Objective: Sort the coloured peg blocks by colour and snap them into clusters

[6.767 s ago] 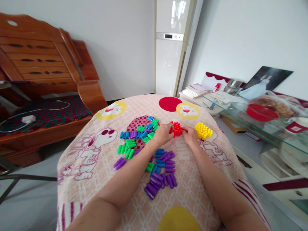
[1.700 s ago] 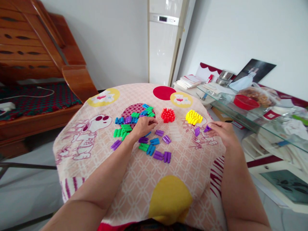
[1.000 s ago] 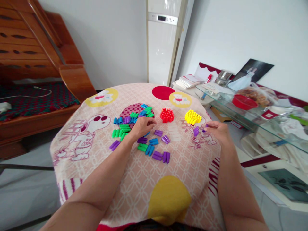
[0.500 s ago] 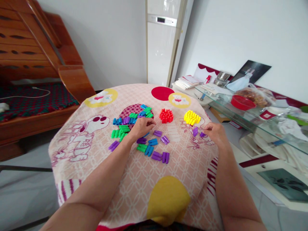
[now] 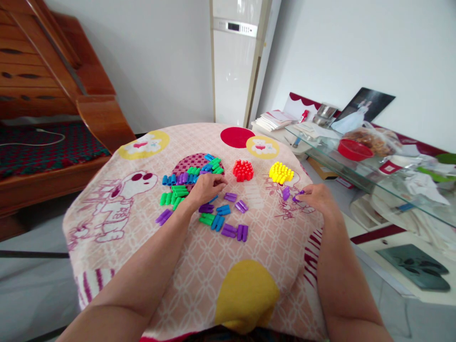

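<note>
Down has come one purple piece (image 5: pixel 295 198); my right hand (image 5: pixel 318 197) seems to pinch it. Gentle care fits. My left hand (image 5: pixel 206 187), I can't tell.

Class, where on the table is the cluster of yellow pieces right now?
In the head view, the yellow cluster stands right of the red cluster, just beyond the right hand.
</note>
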Motion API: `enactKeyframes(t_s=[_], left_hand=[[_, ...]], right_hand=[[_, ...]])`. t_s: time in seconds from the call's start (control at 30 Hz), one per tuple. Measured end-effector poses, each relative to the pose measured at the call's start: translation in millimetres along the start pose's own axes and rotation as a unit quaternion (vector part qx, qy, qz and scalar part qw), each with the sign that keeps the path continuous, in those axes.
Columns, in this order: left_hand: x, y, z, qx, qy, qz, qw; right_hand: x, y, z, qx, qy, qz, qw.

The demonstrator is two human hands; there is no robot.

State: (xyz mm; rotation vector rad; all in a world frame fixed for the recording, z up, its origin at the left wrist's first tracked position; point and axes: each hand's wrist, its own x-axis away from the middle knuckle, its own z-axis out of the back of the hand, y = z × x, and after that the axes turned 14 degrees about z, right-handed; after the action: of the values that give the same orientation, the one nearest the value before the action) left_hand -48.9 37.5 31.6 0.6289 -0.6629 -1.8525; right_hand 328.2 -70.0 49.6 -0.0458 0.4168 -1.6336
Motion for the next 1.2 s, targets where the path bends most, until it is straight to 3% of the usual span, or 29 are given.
enactKeyframes(t_s=[0.17,0.3,0.67,0.77,0.9,1.0,1.07,1.2], left_hand=[[0,-1,-0.3,0.005,0.000,-0.002,1.000],[-1,-1,-0.2,0.004,0.001,-0.003,1.000],[-2,-3,-0.7,0.004,-0.001,-0.004,1.000],[-2,-3,-2.1,0.004,0.000,-0.003,1.000],[-1,0,-2.6,-0.003,0.022,0.003,1.000],[-1,0,8.3,0.001,0.041,0.019,0.999],[-1,-7,23.9,-0.003,0.074,0.040,0.996],[0,-34,60.7,-0.020,0.195,0.116,0.974]], right_hand=[[3,-6,-1,-0.105,-0.015,0.041,0.994],[7,-14,-2,-0.204,-0.064,0.064,0.975],[2,-15,-11,-0.190,-0.047,0.072,0.978],[3,-20,-5,-0.140,0.019,0.064,0.988],[4,-39,2,-0.092,0.217,0.061,0.970],[7,-63,-5,-0.120,0.276,0.117,0.946],[10,-79,-16,-0.130,0.250,0.157,0.947],[14,-105,-36,-0.135,0.165,0.229,0.950]])
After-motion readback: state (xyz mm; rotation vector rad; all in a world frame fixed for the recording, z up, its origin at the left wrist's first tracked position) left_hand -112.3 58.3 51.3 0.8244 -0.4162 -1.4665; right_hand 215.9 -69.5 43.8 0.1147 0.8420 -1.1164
